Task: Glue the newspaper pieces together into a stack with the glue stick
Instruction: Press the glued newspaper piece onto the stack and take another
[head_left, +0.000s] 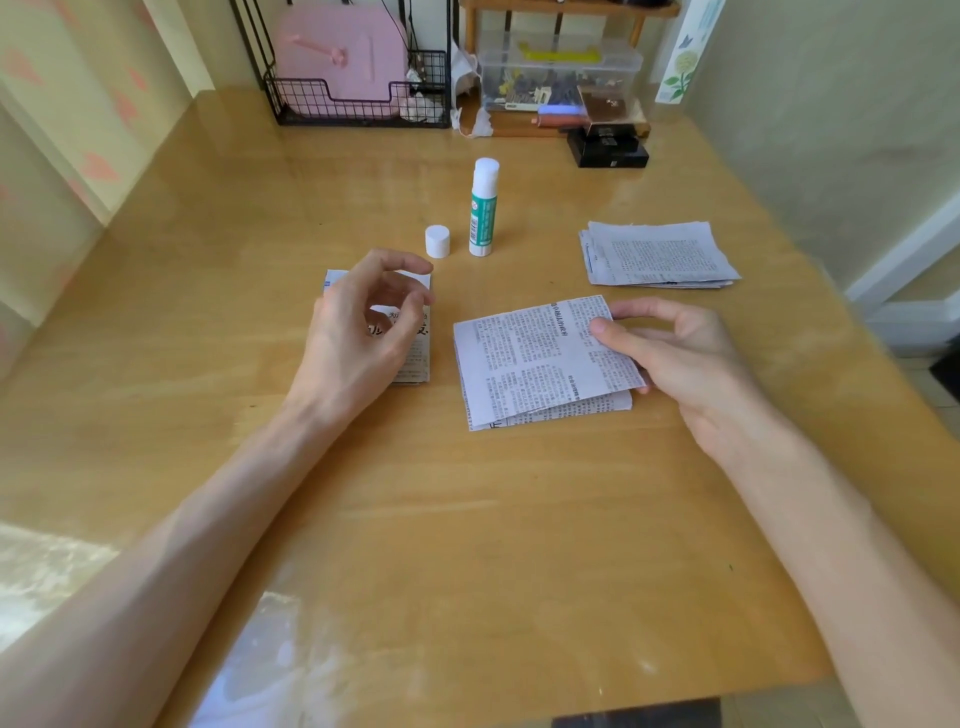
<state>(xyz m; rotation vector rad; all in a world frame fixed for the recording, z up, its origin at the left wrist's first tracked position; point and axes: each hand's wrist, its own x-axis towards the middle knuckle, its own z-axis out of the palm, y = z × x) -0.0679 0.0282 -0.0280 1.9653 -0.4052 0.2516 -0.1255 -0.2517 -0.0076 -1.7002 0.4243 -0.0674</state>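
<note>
**On the desk, mid-frame: a sheet going onto the stack**

At centre left of the frame, the left hand (363, 322) hangs over a small pile of printed newspaper pieces (415, 366), its fingers loosely curled and holding nothing. Whether it touches the paper cannot be told. Just right of it and further up, a small white round cap (437, 241) stands on the glossy wooden table (467, 519). Beside the cap stands the white-and-green glue stick (483, 208), uncapped, its long axis upright and its glue end pointing up.

Right of centre, a grey-printed rectangular newspaper sheet (540, 353) lies over a second sheet (618, 404), whose edges show beneath it. The upper sheet's long axis runs across the frame, its right end tipped slightly toward the top. The right hand (675, 348) pinches its right edge, thumb on top and fingers beneath. At upper right lies another pile of cut newspaper (660, 254), well apart.

The step in hand looks like seating a sheet on the stack. The sheets sit askew, so the next move probably calls for squaring the edges and pressing flat, then reaching for the glue stick.
</note>
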